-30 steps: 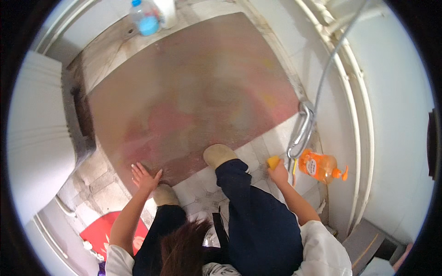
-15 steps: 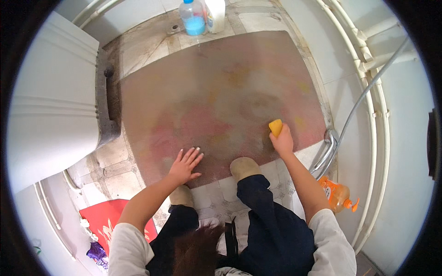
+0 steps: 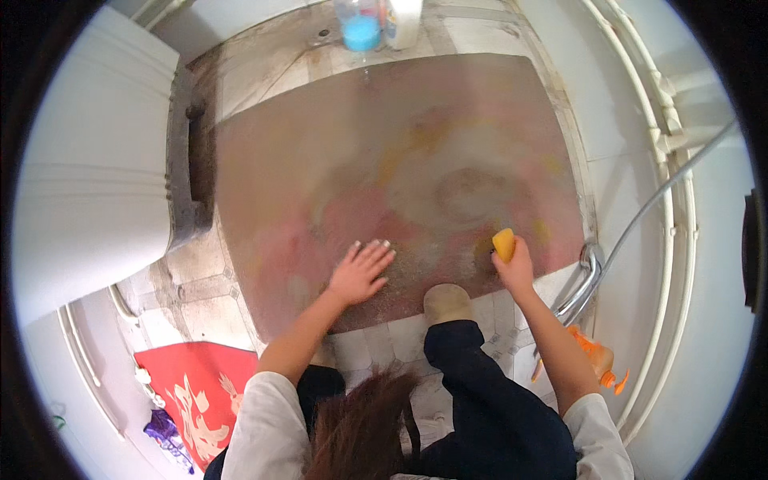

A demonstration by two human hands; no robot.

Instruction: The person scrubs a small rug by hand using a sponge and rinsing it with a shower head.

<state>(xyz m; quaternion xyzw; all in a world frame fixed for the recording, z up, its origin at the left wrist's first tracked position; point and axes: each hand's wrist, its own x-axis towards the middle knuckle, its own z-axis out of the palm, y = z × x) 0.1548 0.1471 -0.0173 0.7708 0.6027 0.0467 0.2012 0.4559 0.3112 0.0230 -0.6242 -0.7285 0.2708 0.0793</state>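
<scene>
A wide mat (image 3: pixel 336 192), brownish with faded pink and yellow patches, lies flat on the tiled floor. My left hand (image 3: pixel 360 272) rests on its near part with the fingers spread, palm down, holding nothing. To the right, my right hand (image 3: pixel 518 266) is closed round a yellow scrubbing brush (image 3: pixel 503 244). The brush is against the mat's near right area; its underside is mostly hidden, with a dark edge showing. One of my shoes (image 3: pixel 448 305) stands at the mat's near edge.
Blue-liquid bottle (image 3: pixel 362 34) and white bottle (image 3: pixel 402 24) stand beyond the mat. A shower head (image 3: pixel 582 280) with its hose (image 3: pixel 648 200) and an orange pump bottle (image 3: pixel 594 356) are at right. White cabinet (image 3: pixel 96 160) at left; red sheet (image 3: pixel 196 392) near left.
My left hand has slid rightward and slightly forward over the mat. My right hand keeps its grip on the brush. The whole view has shifted a little, and my body leans further forward.
</scene>
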